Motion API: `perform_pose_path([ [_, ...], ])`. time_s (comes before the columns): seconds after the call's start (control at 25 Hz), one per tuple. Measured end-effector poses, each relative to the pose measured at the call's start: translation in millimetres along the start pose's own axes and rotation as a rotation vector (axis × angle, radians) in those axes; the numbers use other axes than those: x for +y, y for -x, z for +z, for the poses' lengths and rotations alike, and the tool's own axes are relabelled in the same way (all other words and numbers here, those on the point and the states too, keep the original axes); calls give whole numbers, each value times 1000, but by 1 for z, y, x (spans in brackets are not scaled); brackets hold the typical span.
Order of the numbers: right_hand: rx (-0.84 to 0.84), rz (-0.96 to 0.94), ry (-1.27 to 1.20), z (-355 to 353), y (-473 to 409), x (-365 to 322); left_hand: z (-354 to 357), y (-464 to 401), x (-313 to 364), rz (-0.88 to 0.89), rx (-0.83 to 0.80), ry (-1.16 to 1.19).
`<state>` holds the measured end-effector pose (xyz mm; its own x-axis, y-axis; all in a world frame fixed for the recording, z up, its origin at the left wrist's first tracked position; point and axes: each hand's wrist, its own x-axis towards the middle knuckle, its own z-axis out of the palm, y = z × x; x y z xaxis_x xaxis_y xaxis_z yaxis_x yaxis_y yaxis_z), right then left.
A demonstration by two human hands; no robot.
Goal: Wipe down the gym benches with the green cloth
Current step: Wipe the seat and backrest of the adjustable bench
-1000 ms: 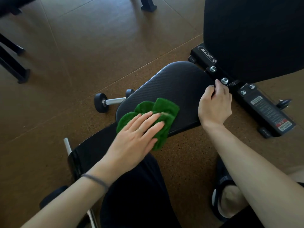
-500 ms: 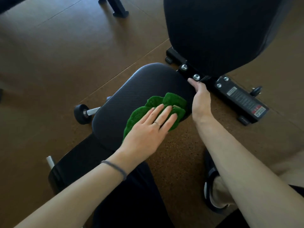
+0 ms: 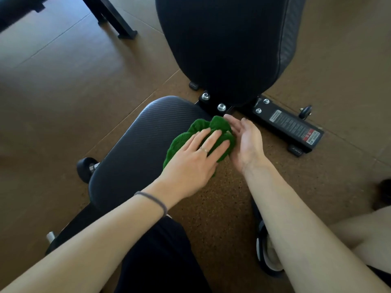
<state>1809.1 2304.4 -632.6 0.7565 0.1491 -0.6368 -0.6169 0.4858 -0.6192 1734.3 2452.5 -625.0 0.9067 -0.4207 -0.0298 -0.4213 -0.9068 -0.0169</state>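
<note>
The black padded bench seat (image 3: 135,149) lies below me, with its raised black backrest (image 3: 224,45) behind it. A bunched green cloth (image 3: 203,129) sits at the seat's right edge near the hinge. My left hand (image 3: 194,159) lies flat on the cloth with straight fingers and presses it onto the pad. Just right of the cloth, my right hand (image 3: 246,142) is held edge-on with the palm facing the cloth and the fingers loose, gripping nothing.
The bench's black steel base (image 3: 287,125) with bolts and a warning label runs to the right. A small dumbbell (image 3: 85,169) lies on the brown floor left of the seat. Another bench's leg (image 3: 114,20) stands at the top left. My slippered foot (image 3: 266,250) is at the lower right.
My left hand has slid the cloth across the seat toward its right edge near the hinge. My right hand has come off the seat's edge and now hangs loose beside the cloth.
</note>
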Motion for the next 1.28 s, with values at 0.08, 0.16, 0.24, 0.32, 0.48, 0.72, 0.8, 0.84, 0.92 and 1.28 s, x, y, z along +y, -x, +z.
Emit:
perform_pose_path([
  [0.08, 6, 34, 14, -3, 4, 1, -3, -32, -4, 2, -20, 57],
  [0.16, 18, 50, 38, -1, 7, 6, -7, -63, -8, 0, -45, 100],
  [0.24, 41, 50, 56, 4, 10, 10, -10, -74, -9, -32, -24, 142],
  [0.32, 6, 56, 86, 9, 12, 9, -11, -44, -8, -71, -4, 169],
  [0.48, 16, 47, 171, 20, 11, 5, -16, 58, -14, -115, -36, 159],
  [0.72, -25, 83, 187, 25, 14, 3, -8, -15, -29, -187, 6, 229],
  [0.8, -4, 95, 151, 25, 15, 3, -4, -49, -40, -205, 27, 233],
  [0.84, 10, 99, 135, 26, 17, 1, -2, -61, -45, -208, 34, 235],
  [0.92, 74, 66, 112, 24, 21, -5, 0, -69, -47, -224, 52, 255],
  [1.28, 228, -800, 170, 57, 54, -118, -5, 57, -10, -213, 123, 187],
])
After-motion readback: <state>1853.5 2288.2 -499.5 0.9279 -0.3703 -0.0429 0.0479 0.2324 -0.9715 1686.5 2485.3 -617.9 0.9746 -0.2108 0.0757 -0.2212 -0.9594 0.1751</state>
